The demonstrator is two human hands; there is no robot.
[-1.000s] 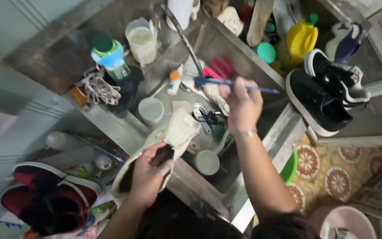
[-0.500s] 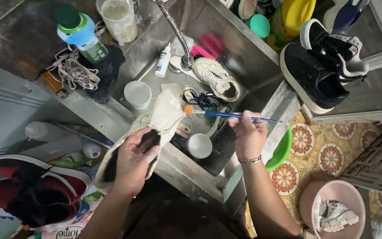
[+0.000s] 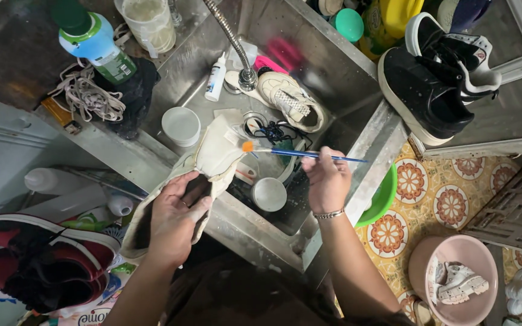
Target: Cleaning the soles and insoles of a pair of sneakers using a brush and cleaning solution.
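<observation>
The left hand (image 3: 173, 220), low and left of centre in the frame, is curled around the opening of a cream shoe (image 3: 203, 166), thumb over the collar and fingers wrapped beneath, holding it tilted with its toe pointing up and right over the sink (image 3: 339, 78) edge. The right hand (image 3: 326, 180), just right of centre, is pinched narrow on the end of a thin blue brush (image 3: 306, 155), which lies nearly level and points left; its orange tip touches the shoe's upper near the toe. The shoe is pale, soft and creased, its dark inside showing at the collar beneath the left thumb. Inside the sink, past the brush, lie a tangle of black laces (image 3: 273, 133), a second cream shoe (image 3: 291, 102) on its side under the tap hose (image 3: 228, 36), a small white tube (image 3: 214, 77), and two round white cups (image 3: 180, 125). On the counter at the upper left stand a green-capped bottle (image 3: 89, 42) and a heap of pale laces (image 3: 86, 96). Black sneakers (image 3: 433, 78) sit at the upper right, red and black ones (image 3: 37, 259) at the lower left, and a pink basin (image 3: 454, 278) holding a small white shoe at the lower right.
</observation>
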